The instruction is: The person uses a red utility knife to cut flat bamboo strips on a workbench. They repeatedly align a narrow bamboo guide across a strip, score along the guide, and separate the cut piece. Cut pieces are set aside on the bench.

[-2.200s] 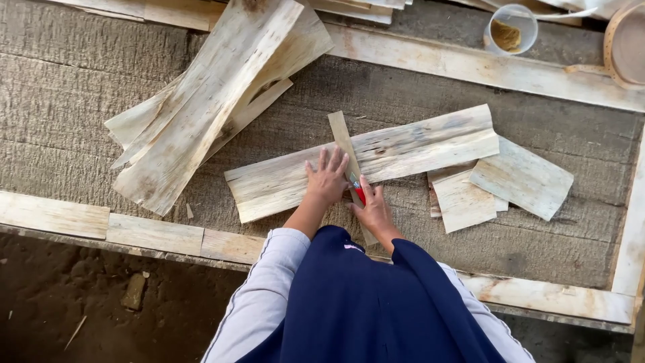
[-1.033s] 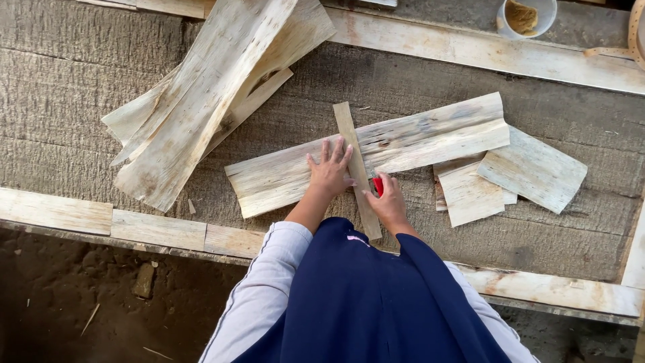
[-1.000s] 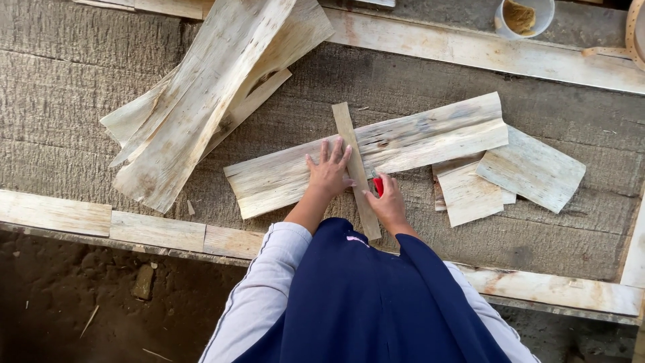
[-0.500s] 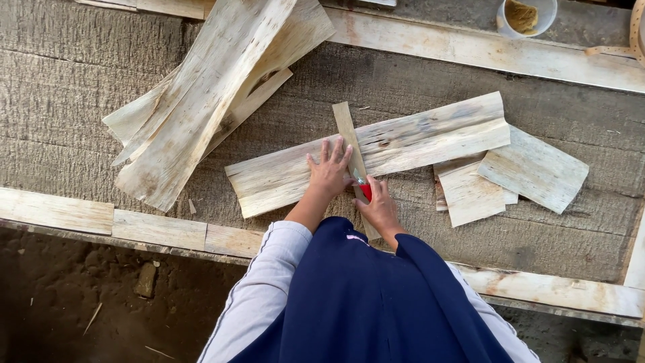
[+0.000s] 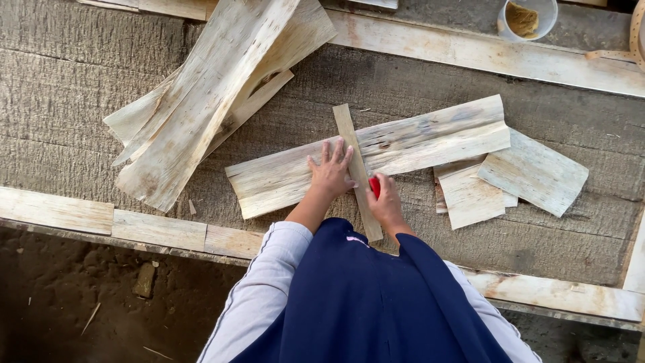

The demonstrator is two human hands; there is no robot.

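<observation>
1. While the left hand point(image 5: 330, 173) lies flat with its fingers spread, it presses on a long pale wood sheet point(image 5: 376, 153) that lies crosswise on the grey table point(image 5: 80, 101).
2. Just beside that hand, a narrow wood strip point(image 5: 355, 168) lies across the sheet, running away from the person; the thumb touches the strip's left edge.
3. On the strip's other side, the right hand point(image 5: 386, 202) is closed around a small red tool point(image 5: 374, 185), which sits against the strip's right edge; what kind of tool it is cannot be told.
4. Both hands therefore flank the strip, left on the sheet, right near the sheet's lower edge.
5. To the right, several shorter sheet pieces point(image 5: 510, 181) overlap one another, tucked partly under the long sheet's end.
6. At upper left, a loose pile of long sheets point(image 5: 208, 94) lies slanted, well apart from the hands.
7. Pale wooden battens point(image 5: 154, 228) frame the table along its near and far edges.
8. At the top right, a white cup point(image 5: 527, 17) holds something brownish.
</observation>
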